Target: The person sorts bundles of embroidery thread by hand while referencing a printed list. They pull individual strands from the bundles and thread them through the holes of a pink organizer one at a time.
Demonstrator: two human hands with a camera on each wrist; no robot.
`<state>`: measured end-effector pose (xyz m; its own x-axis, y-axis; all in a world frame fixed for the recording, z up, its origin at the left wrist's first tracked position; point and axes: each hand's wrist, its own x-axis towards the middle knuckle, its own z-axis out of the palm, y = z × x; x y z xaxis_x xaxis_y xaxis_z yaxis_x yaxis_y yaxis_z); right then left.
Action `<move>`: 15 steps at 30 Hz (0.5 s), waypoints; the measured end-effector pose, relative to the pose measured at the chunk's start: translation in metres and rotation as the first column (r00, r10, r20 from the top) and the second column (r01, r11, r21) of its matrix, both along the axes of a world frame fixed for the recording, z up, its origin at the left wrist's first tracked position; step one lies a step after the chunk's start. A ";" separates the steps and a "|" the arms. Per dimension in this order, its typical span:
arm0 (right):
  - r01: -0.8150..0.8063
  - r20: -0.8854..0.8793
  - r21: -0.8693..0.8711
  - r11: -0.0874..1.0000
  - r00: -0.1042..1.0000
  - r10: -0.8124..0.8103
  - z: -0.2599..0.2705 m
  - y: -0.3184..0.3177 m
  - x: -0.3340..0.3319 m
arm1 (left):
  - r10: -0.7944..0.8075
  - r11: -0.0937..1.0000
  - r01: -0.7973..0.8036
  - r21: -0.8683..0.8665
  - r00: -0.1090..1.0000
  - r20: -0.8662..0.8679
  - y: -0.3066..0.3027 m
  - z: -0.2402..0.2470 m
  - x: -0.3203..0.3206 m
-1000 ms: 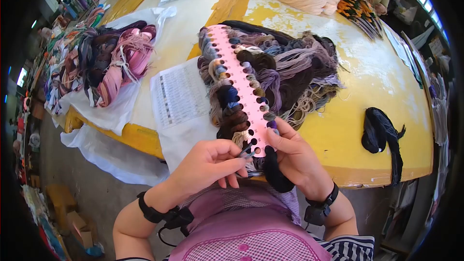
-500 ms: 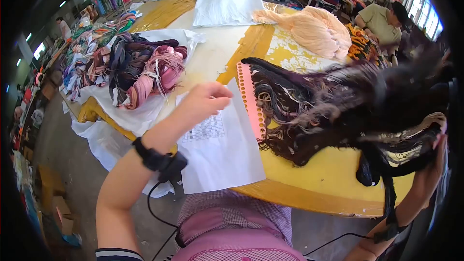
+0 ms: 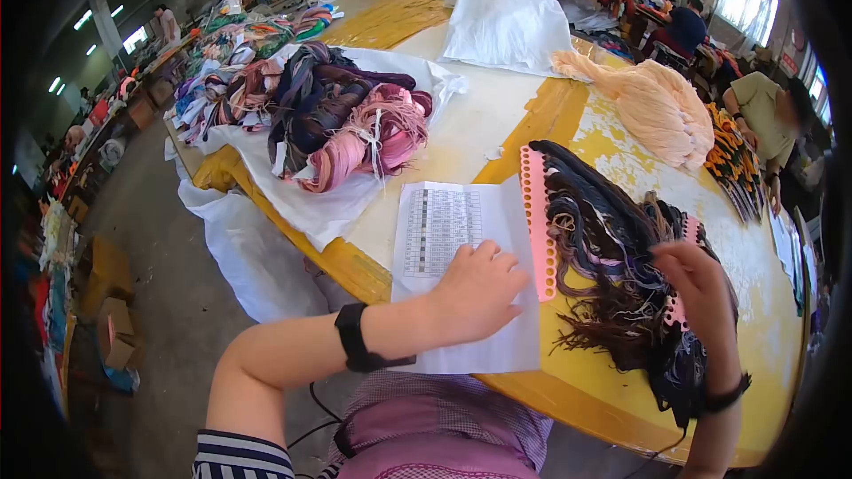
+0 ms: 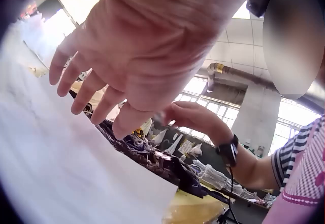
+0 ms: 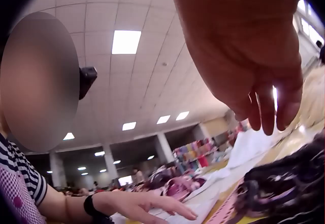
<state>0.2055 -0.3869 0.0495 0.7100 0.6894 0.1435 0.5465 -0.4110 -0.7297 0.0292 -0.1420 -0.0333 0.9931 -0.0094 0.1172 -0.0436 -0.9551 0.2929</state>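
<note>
My left hand (image 3: 477, 291) is over the printed sheet (image 3: 444, 226), palm down, its fingers spread and holding nothing. The left wrist view also shows those fingers (image 4: 84, 92) apart above the white paper. To the right, my right hand (image 3: 701, 288) is held over dark skeins of thread (image 3: 608, 257) with loosely bent fingers and nothing between them. A pink holed card (image 3: 536, 231) lies along the left edge of the skeins, beside the sheet. Part of another pink holed strip (image 3: 676, 309) shows among the threads near the right hand.
A heap of pink and dark skeins (image 3: 355, 124) lies on white plastic at the left. Peach thread (image 3: 661, 111) and a white bag (image 3: 506, 27) are farther back on the yellow table (image 3: 577, 399). A person (image 3: 763, 120) is at the right edge beside orange skeins (image 3: 735, 160).
Both hands worked at the pink card's near end; then the right hand swept the dark skeins rightward. Now they lie on the table, released, and the left hand is over the sheet.
</note>
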 end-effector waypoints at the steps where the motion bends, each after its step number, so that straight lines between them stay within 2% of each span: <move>1: -0.101 0.039 -0.021 0.995 0.994 0.102 -0.004 0.027 0.000 | -0.002 1.000 0.002 0.023 1.000 0.001 -0.001 -0.004 -0.008; 3: -0.270 0.095 -0.065 0.961 0.957 0.275 -0.027 0.077 0.008 | 0.013 0.999 -0.014 0.035 0.999 0.032 0.000 -0.011 -0.022; 4: -0.306 0.190 -0.036 0.951 0.932 0.307 -0.046 0.100 0.013 | 0.027 0.998 -0.030 0.050 0.998 0.061 0.000 -0.014 -0.028; 5: -0.286 0.309 -0.080 0.955 0.904 0.297 -0.069 0.118 0.022 | 0.030 0.998 -0.033 0.045 0.998 0.063 0.001 -0.017 -0.032; 6: -0.226 0.294 -0.210 0.951 0.913 0.282 -0.079 0.135 0.023 | 0.046 0.997 -0.049 0.057 0.997 0.059 0.002 -0.019 -0.036; 7: -0.229 0.292 -0.213 0.950 0.913 0.286 -0.083 0.146 0.018 | 0.061 0.996 -0.065 0.069 0.997 0.053 0.004 -0.022 -0.040; 9: 0.067 0.503 -0.491 0.868 0.836 0.220 -0.091 0.162 0.009 | 0.058 0.996 -0.063 0.058 0.996 0.072 0.009 -0.028 -0.046; 10: 0.113 0.507 -0.541 0.833 0.834 0.216 -0.100 0.164 0.014 | 0.052 0.997 -0.057 0.052 0.994 0.095 0.012 -0.031 -0.048; 13: 0.119 0.521 -0.558 0.821 0.820 0.235 -0.093 0.156 0.015 | 0.058 0.997 -0.064 0.035 0.986 0.155 0.015 -0.039 -0.051; 15: 0.101 0.477 -0.539 0.836 0.855 0.205 -0.093 0.150 0.028 | 0.057 0.997 -0.064 0.033 0.983 0.173 0.016 -0.042 -0.051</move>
<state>0.2336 -0.2373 -0.0440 0.6033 0.7947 0.0663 0.7972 -0.6032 -0.0240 -0.0222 -0.1264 -0.0751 0.9569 0.0424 0.2873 -0.0320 -0.9678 0.2496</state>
